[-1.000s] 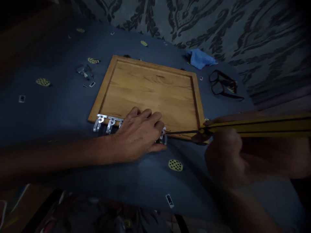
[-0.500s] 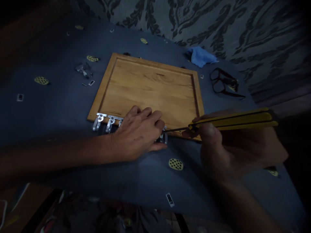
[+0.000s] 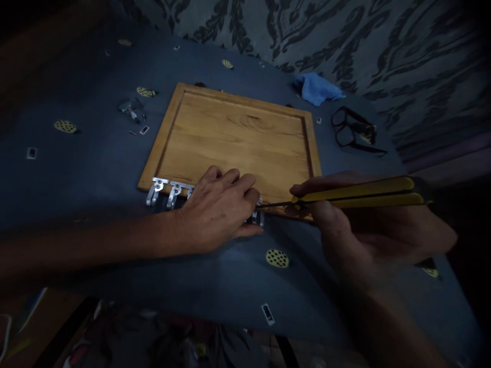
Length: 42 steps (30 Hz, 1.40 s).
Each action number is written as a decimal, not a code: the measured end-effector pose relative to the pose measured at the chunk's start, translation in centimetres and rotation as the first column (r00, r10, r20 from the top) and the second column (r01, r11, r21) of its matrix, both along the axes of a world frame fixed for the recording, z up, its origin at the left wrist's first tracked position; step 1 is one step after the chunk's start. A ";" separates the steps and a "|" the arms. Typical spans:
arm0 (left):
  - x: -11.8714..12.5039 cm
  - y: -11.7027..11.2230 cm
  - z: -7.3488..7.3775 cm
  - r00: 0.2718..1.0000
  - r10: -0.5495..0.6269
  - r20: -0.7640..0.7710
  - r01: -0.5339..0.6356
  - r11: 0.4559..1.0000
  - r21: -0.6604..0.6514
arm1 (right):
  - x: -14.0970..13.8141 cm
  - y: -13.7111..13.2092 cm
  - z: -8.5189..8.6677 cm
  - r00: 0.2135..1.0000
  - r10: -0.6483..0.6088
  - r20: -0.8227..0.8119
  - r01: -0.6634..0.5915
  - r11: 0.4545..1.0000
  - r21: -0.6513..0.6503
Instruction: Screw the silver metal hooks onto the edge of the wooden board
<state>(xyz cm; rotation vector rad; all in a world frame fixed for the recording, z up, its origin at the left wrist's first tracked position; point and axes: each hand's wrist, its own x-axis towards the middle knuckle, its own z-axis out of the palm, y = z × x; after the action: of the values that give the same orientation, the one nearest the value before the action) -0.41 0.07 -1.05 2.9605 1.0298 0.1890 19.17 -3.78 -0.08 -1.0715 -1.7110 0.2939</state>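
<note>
A wooden board (image 3: 238, 138) with a raised frame lies on a dark blue patterned cloth. Along its near edge sits a silver metal hook rail (image 3: 169, 190). My left hand (image 3: 220, 212) lies over the right part of that rail, fingers curled down and pressing it against the board. My right hand (image 3: 368, 230) grips a screwdriver with a yellow and black handle (image 3: 360, 191). Its thin shaft points left, and the tip meets the rail's right end just by my left fingertips.
Black-framed glasses (image 3: 355, 130) and a crumpled blue cloth (image 3: 316, 88) lie beyond the board at the right. Small metal parts and a clear bag (image 3: 132, 110) sit left of the board. A patterned wall covering rises behind.
My right hand has brought the screwdriver leftwards, so its tip now reaches the rail's right end. My left hand has stayed on the rail.
</note>
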 end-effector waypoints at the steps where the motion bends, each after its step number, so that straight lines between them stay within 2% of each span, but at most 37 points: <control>1: 0.0 0.0 0.1 1.000 0.004 -0.007 -0.004 1.000 -0.009 | 0.0 -0.1 0.0 1.000 -0.006 0.003 0.006 1.000 -0.002; 9: 0.2 0.0 0.2 0.999 0.016 -0.035 -0.018 0.999 -0.049 | 0.1 -0.1 -0.1 0.997 0.037 -0.071 -0.042 0.997 -0.066; 18: 0.3 0.0 0.4 0.999 0.019 -0.034 -0.021 0.998 -0.065 | -0.2 0.6 0.1 0.988 -0.145 -0.053 0.144 0.989 -0.010; 22: 0.3 0.0 0.4 0.999 0.019 -0.033 -0.021 0.998 -0.062 | -0.5 0.4 0.4 0.991 -0.132 -0.033 0.132 0.991 -0.008; 25: 0.2 0.0 0.3 1.000 0.017 -0.024 -0.019 0.998 -0.052 | -0.6 0.2 0.4 0.992 -0.126 -0.015 0.126 0.991 -0.054; 29: 0.2 0.0 0.2 1.000 0.012 -0.013 -0.013 0.999 -0.036 | -0.3 0.4 0.0 0.995 -0.091 -0.037 0.091 0.996 -0.010; 36: 0.1 0.0 0.5 1.000 0.010 -0.024 -0.012 0.997 -0.070 | 0.0 0.7 -0.4 0.978 -0.208 0.032 0.206 0.977 0.051; 39: 0.1 -0.1 0.4 1.000 0.005 -0.003 -0.006 0.999 -0.054 | 0.1 0.7 -0.3 0.981 -0.191 0.041 0.188 0.979 0.076; 42: 0.1 -0.1 0.1 1.000 0.008 0.007 -0.008 0.999 -0.036 | 0.3 0.5 -0.2 0.989 -0.135 0.066 0.133 0.991 0.026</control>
<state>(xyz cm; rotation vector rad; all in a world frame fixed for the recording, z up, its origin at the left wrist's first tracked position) -0.28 -0.01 -0.94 2.9218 1.0329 0.1783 19.47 -3.27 -0.26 -1.1863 -1.6889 0.1550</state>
